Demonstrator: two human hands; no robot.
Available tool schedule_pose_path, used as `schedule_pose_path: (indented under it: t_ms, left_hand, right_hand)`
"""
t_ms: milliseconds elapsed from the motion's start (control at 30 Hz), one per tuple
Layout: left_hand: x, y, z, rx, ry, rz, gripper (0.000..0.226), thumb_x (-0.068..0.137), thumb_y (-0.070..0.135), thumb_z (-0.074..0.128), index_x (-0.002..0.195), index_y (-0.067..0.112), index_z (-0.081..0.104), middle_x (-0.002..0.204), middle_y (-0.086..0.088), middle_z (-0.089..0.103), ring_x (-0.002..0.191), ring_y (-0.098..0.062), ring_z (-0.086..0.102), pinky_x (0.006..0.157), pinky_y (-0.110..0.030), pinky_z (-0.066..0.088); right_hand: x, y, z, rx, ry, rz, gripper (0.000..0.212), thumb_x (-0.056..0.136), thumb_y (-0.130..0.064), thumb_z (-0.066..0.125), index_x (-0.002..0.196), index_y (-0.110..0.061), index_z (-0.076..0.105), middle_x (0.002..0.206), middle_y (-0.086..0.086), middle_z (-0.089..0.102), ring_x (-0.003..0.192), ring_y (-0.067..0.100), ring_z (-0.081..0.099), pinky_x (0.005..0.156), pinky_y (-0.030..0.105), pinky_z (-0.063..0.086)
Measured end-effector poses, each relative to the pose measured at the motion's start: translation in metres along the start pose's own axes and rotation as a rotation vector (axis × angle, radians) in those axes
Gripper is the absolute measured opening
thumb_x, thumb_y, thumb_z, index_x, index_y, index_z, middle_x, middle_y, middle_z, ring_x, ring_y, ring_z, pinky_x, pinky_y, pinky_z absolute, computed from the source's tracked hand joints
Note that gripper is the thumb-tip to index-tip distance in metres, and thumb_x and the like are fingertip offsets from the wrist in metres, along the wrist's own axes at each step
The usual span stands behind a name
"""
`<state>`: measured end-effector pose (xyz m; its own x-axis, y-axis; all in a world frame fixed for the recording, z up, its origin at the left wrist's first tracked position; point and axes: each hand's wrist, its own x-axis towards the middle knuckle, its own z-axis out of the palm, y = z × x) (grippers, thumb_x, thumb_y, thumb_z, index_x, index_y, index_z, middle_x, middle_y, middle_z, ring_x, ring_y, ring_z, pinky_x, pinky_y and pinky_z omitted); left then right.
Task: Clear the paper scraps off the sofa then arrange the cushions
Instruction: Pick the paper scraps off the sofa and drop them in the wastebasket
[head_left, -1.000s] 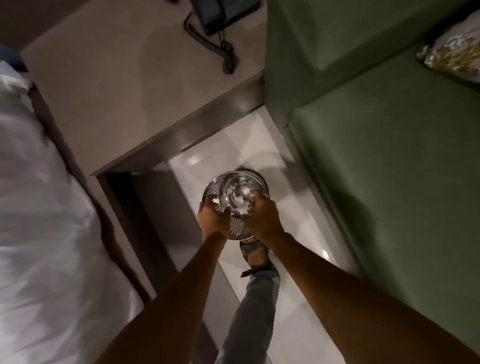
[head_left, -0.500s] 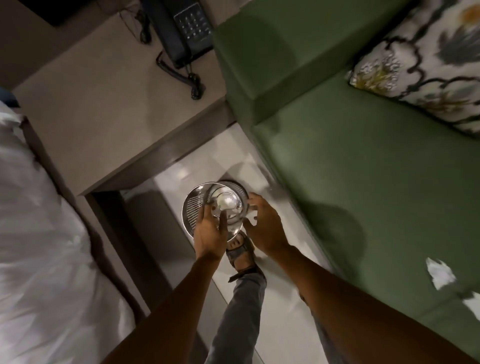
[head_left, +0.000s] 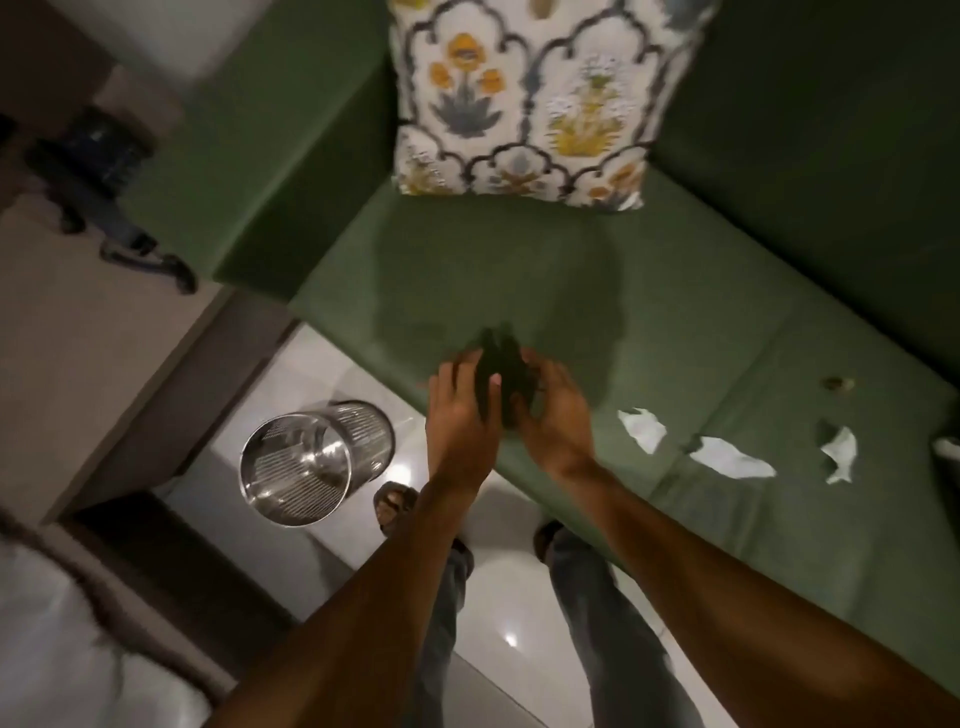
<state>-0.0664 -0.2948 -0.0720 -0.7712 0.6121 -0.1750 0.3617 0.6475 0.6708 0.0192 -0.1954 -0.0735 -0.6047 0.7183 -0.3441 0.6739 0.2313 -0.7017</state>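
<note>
Holding our left hand (head_left: 460, 415) and right hand (head_left: 553, 415) open, empty, above the sofa (head_left: 467, 270), we are seeing paper scraps (head_left: 732, 457) to their right, the cushion (head_left: 524, 98) beyond; both have left the bin (head_left: 311, 462), now lower left.

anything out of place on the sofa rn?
Yes. Three white paper scraps lie loose along the front of the green sofa seat, with another at the right frame edge and a small brownish bit behind them. The floral cushion stands upright. The metal bin looks empty.
</note>
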Motion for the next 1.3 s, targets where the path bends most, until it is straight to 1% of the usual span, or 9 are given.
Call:
schedule_pose_path:
  t_ms: [267,400,500,667,800,933,1033,1167,1300]
  left_hand:
    - [-0.031,0.101,0.095,0.253,-0.467,0.4,0.046,0.108,0.017,0.055,0.153,0.006,0.05,0.157,-0.019,0.05,0.137,-0.041,0.054,0.111,-0.049,0.046]
    - [-0.038,0.116,0.134,0.548,-0.623,0.503,0.061,0.109,0.019,0.046,0.165,0.016,0.023,0.173,-0.015,0.022,0.153,-0.038,0.029,0.119,-0.047,0.034]
    - [-0.04,0.116,0.151,0.677,-0.675,0.572,0.068,0.101,0.006,0.053,0.163,0.011,0.025,0.172,-0.018,0.018,0.152,-0.039,0.028,0.119,-0.045,0.035]
    - [-0.026,0.102,0.161,0.565,-0.681,0.62,0.042,0.108,0.01,0.05,0.15,0.009,0.051,0.161,-0.017,0.042,0.147,-0.037,0.041,0.12,-0.04,0.039]
    - [-0.018,0.106,0.165,0.391,-0.657,0.598,0.016,0.095,-0.006,0.068,0.109,-0.004,0.077,0.118,-0.025,0.071,0.11,-0.043,0.069,0.1,-0.045,0.057]
    - [-0.015,0.148,0.182,0.272,-0.617,0.529,0.01,0.097,0.003,0.071,0.098,0.004,0.081,0.103,-0.014,0.073,0.094,-0.033,0.071,0.083,-0.042,0.059]
    - [-0.011,0.193,0.211,0.19,-0.583,0.623,0.007,0.095,0.005,0.075,0.094,0.006,0.081,0.094,-0.012,0.071,0.09,-0.034,0.068,0.079,-0.042,0.058]
    - [-0.004,0.248,0.258,0.199,-0.546,0.683,0.007,0.093,0.012,0.076,0.095,0.013,0.082,0.111,-0.01,0.07,0.102,-0.033,0.065,0.089,-0.042,0.055]
    - [0.001,0.287,0.302,0.3,-0.597,0.683,0.011,0.094,0.017,0.075,0.101,0.015,0.083,0.133,-0.011,0.066,0.118,-0.037,0.059,0.1,-0.047,0.051]
  right_hand:
    - [-0.046,0.124,-0.135,-0.112,0.161,0.185,0.049,0.091,0.003,0.07,0.138,-0.008,0.067,0.143,0.016,0.066,0.131,0.038,0.064,0.113,0.043,0.051]
    - [-0.072,0.177,-0.167,-0.179,0.007,0.295,0.06,0.095,-0.002,0.072,0.152,-0.013,0.058,0.163,0.015,0.05,0.148,0.039,0.049,0.123,0.052,0.044]
    - [-0.081,0.196,-0.168,-0.179,-0.082,0.327,0.063,0.096,0.0,0.072,0.155,-0.016,0.056,0.168,0.014,0.041,0.155,0.037,0.04,0.13,0.048,0.036]
    - [-0.077,0.204,-0.162,-0.071,-0.091,0.311,0.044,0.104,-0.005,0.061,0.147,-0.013,0.063,0.152,0.019,0.058,0.136,0.04,0.059,0.119,0.045,0.047]
    - [-0.078,0.208,-0.169,0.001,-0.049,0.371,0.028,0.108,-0.016,0.061,0.132,-0.013,0.074,0.14,0.016,0.07,0.126,0.037,0.068,0.112,0.046,0.053]
    - [-0.081,0.226,-0.198,0.094,0.22,0.469,0.018,0.101,-0.017,0.073,0.115,-0.011,0.082,0.117,0.014,0.078,0.103,0.033,0.075,0.096,0.051,0.061]
    - [-0.082,0.246,-0.23,-0.098,0.292,0.471,0.017,0.099,-0.026,0.075,0.112,-0.021,0.085,0.117,0.005,0.079,0.11,0.031,0.068,0.094,0.05,0.053]
    - [-0.075,0.271,-0.263,-0.169,0.366,0.411,0.015,0.094,-0.024,0.08,0.108,-0.02,0.086,0.142,0.01,0.067,0.135,0.04,0.053,0.107,0.056,0.051]
    - [-0.069,0.295,-0.276,-0.058,0.249,0.452,0.022,0.096,-0.019,0.078,0.117,-0.014,0.079,0.162,0.013,0.051,0.15,0.035,0.045,0.122,0.046,0.044]
